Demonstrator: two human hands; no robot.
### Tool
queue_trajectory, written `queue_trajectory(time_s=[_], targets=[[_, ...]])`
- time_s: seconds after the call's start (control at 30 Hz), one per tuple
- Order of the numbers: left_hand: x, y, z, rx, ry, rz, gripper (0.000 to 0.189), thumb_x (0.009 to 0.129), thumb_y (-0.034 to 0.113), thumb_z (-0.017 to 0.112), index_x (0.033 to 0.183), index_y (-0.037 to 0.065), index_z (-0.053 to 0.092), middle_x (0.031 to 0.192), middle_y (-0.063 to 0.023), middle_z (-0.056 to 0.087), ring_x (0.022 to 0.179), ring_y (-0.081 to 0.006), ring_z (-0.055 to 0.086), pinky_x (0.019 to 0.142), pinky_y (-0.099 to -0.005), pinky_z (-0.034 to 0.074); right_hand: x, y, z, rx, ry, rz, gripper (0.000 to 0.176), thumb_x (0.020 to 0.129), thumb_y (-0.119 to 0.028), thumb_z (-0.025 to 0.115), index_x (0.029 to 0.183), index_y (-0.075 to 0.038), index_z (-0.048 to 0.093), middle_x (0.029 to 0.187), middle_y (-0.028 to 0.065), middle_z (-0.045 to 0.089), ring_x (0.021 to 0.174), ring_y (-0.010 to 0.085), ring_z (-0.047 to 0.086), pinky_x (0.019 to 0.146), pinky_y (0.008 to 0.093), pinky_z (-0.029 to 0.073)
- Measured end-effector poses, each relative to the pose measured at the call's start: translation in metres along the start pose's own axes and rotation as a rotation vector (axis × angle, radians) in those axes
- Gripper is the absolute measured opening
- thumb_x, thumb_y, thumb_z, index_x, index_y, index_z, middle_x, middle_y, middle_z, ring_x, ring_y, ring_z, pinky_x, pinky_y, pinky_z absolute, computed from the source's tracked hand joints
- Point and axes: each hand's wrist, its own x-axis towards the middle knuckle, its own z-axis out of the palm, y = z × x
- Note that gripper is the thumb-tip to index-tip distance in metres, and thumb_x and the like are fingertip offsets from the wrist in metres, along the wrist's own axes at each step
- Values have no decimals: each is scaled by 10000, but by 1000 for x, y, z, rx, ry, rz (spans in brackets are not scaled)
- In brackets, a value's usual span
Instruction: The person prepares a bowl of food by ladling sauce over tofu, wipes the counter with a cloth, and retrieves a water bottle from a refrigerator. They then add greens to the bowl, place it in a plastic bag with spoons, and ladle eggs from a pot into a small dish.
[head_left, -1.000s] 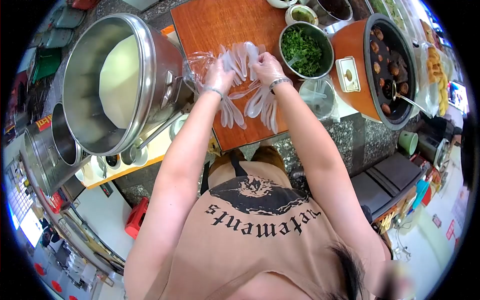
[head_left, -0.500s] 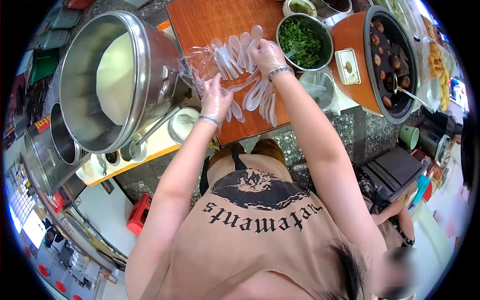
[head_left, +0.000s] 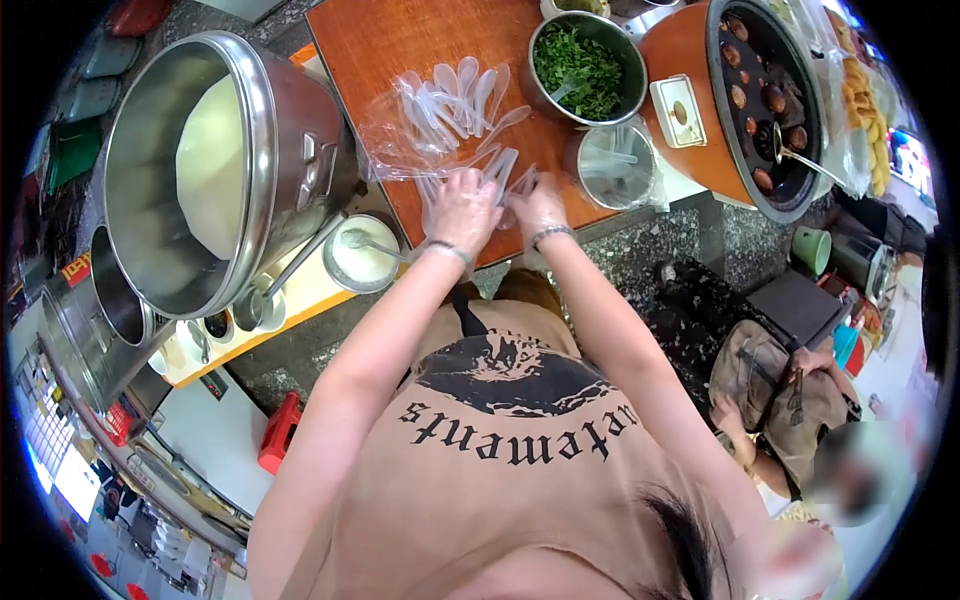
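Both of my hands wear thin clear plastic gloves and sit close together at the front edge of the wooden tabletop (head_left: 385,50). Under the curled fingers of my left hand (head_left: 466,215) are clear plastic spoons (head_left: 500,168), partly hidden by the hand. My right hand (head_left: 540,208) is closed at the right side of the same bunch, fingertips pressed on the spoons. Farther back lies a loose pile of clear plastic spoons (head_left: 468,95), untouched by either hand. A crumpled clear plastic bag (head_left: 390,145) spreads to the left of the pile.
On the left stands a large steel pot (head_left: 255,150) with pale contents, beside a bowl of white stuff (head_left: 362,262). Chopped greens fill a steel bowl (head_left: 600,30) to the right, near a bag-lined container (head_left: 610,185) and an orange cooker (head_left: 680,50). Another person sits at right.
My hands have drawn together at the table's front edge, the right moving back from the far spoons. The nearer spoons are now gathered under my hands. The seated person shows more.
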Motion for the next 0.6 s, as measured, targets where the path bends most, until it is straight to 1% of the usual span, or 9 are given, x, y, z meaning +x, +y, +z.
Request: queue_trajectory(time_s=[0.07,0.17,0.23,0.33,0.37,0.4,0.43,0.47,0.6], targets=[[13,1,14,108,-218,-69,310,718,157,693,996,68,588,1079,-144,509,1033,-344,495,883,-455,434,17,7,20,46,69,-26,499,741,-276,679,1079,42,495,1008,256,622,951,390,606,840,419,475],[26,-12,31,77,-168,-106,234,733,162,680,939,67,626,1037,-159,535,968,-354,536,821,-433,468,36,13,22,99,175,-79,398,743,-238,687,993,39,547,895,223,648,878,333,633,794,401,490],[28,-22,34,24,-83,-104,169,750,173,664,854,41,643,993,-180,550,908,-361,559,779,-414,486,44,20,21,387,53,42,333,767,-273,635,943,1,567,920,242,641,892,397,618,803,409,485],[34,-35,34,-184,-164,-257,177,781,188,647,854,26,646,988,-197,552,913,-367,555,789,-412,474,55,40,27,432,-333,-141,290,805,-306,576,911,-38,608,809,140,659,741,251,646,645,374,520],[28,-40,43,-237,-102,-226,191,825,210,619,877,27,640,997,-193,554,934,-344,555,809,-417,463,15,-22,-10,754,-204,311,211,823,-257,561,877,-61,616,769,85,641,696,182,629,575,344,507],[23,-44,52,-296,-84,-202,215,866,223,578,914,20,626,1015,-199,551,960,-330,547,852,-424,448,45,14,11,165,-335,-99,115,822,-167,559,861,-64,593,762,71,625,685,184,624,568,339,499],[25,-42,56,-469,-74,-263,234,887,228,552,962,16,617,1040,-212,543,999,-345,530,894,-436,428,39,2,9,857,-344,198,100,822,-142,552,874,-63,584,758,57,618,666,182,611,572,341,500],[28,-29,33,-255,-138,-210,240,886,225,560,991,17,617,1058,-209,536,1028,-350,516,924,-442,411,20,-16,-1,1188,-324,169,126,828,-168,553,904,-78,595,762,42,623,632,170,589,554,327,485],[34,-23,17,-269,-179,-214,234,883,243,556,1009,54,615,1103,-198,514,1035,-359,503,929,-446,398,25,-10,0,1175,-466,16,227,874,-292,610,985,-93,621,806,35,644,653,163,600,542,325,480]])
